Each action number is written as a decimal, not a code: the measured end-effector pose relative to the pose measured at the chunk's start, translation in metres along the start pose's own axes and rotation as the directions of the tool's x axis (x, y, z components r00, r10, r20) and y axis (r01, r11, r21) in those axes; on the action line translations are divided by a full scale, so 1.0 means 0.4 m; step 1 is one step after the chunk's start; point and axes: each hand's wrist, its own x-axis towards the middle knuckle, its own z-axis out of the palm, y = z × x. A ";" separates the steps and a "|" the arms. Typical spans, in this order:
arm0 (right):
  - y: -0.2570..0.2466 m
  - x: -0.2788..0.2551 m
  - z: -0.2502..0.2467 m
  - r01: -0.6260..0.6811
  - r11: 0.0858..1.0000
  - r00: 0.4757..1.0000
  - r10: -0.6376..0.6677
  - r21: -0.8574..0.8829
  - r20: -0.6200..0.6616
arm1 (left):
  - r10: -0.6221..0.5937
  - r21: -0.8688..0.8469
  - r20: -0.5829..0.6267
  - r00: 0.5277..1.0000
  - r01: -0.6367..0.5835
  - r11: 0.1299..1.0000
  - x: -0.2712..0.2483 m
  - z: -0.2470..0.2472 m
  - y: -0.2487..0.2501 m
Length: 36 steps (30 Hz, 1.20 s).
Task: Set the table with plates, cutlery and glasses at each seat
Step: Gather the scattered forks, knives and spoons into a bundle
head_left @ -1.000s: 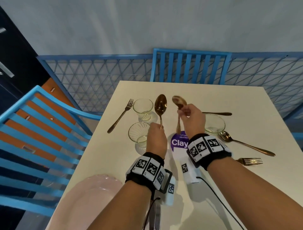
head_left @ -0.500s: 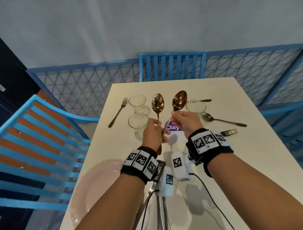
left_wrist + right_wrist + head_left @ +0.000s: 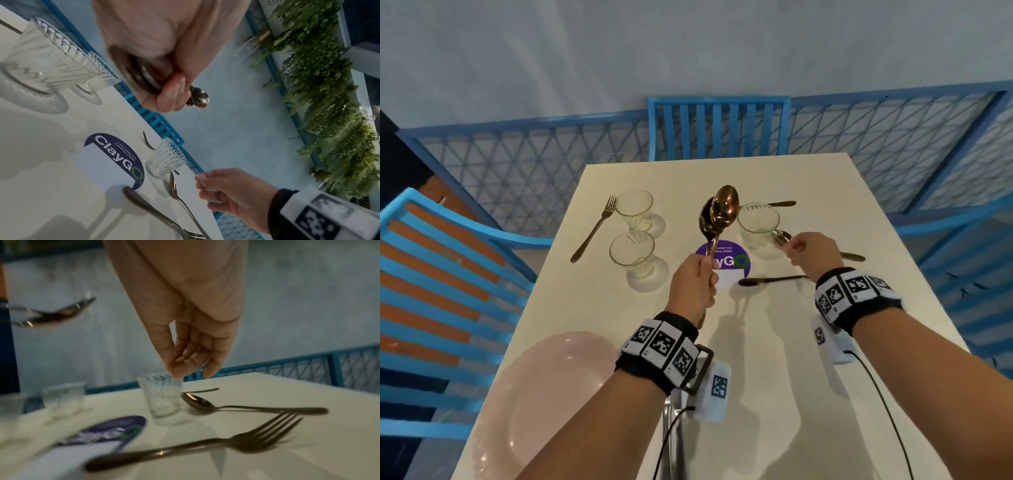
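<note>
My left hand (image 3: 703,270) grips the handles of two copper spoons (image 3: 723,205), held upright above the cream table (image 3: 774,342); the left wrist view shows their bowls (image 3: 198,97) past my curled fingers. My right hand (image 3: 791,246) holds nothing. Its fingers hang loosely together (image 3: 185,369) just above a ribbed glass (image 3: 162,399) and a spoon (image 3: 205,404) lying beside that glass. A fork (image 3: 257,441) lies nearer, under my right wrist. Two more glasses (image 3: 635,209) (image 3: 633,253) and another fork (image 3: 595,229) sit on the left. A pink plate (image 3: 544,411) lies at the near left edge.
Blue slatted chairs stand at the far end (image 3: 719,126) and on the left (image 3: 448,274). A blue mesh railing (image 3: 534,164) runs behind the table. A purple round sticker (image 3: 726,262) and a white card lie mid-table. Another utensil handle (image 3: 782,204) lies behind the right glass.
The spoon that my right hand held has passed to my left hand, which now holds both. My right hand has moved right, over the glass and the lying spoon.
</note>
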 end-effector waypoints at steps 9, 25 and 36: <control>0.164 0.199 0.015 0.027 0.846 0.992 0.042 -0.533 0.117 | -0.056 0.003 -0.039 0.998 0.056 0.998 0.077 0.043 -0.030; 0.155 0.186 -0.077 0.141 0.884 0.989 -0.107 -0.445 0.100 | -0.008 0.009 -0.070 0.998 0.009 1.000 0.043 -0.017 -0.046; 0.005 -0.193 0.021 0.083 0.920 0.997 -0.079 0.383 -0.024 | -0.006 0.072 -0.046 0.999 0.009 0.997 -0.082 -0.103 -0.128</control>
